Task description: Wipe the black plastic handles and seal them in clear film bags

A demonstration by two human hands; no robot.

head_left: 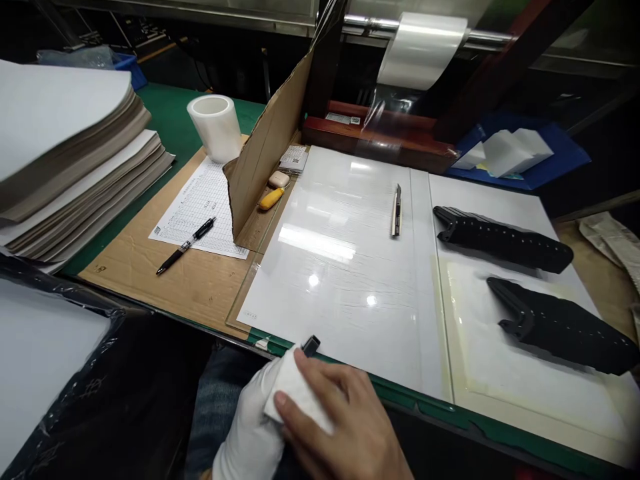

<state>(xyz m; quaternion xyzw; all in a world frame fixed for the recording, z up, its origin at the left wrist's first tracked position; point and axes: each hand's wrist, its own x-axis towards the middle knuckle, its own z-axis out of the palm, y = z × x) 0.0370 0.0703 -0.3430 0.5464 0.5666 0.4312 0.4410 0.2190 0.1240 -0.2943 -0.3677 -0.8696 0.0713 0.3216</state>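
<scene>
My left hand (250, 427), in a white glove, is at the front edge of the table and mostly behind my right hand. From its grip pokes the end of a small black part (311, 345); the rest of the part is hidden. My bare right hand (345, 413) pinches a folded white wiping cloth (295, 393) and presses it against the gloved hand and the part. Two long black bent parts (505, 240) with rows of small holes lie at the right, apart from both hands. A utility knife (397, 210) rests on the glass-topped white sheet (345, 267).
A cardboard divider (270, 147) stands upright left of the glass, beside a yellow-handled tool (271, 199). Further left are a pen (185, 247), a printed form (200, 207), a film roll (216, 127) and stacked sheets (75, 160). A blue bin (565, 147) holds white blocks. Film hangs from a roller (425, 50).
</scene>
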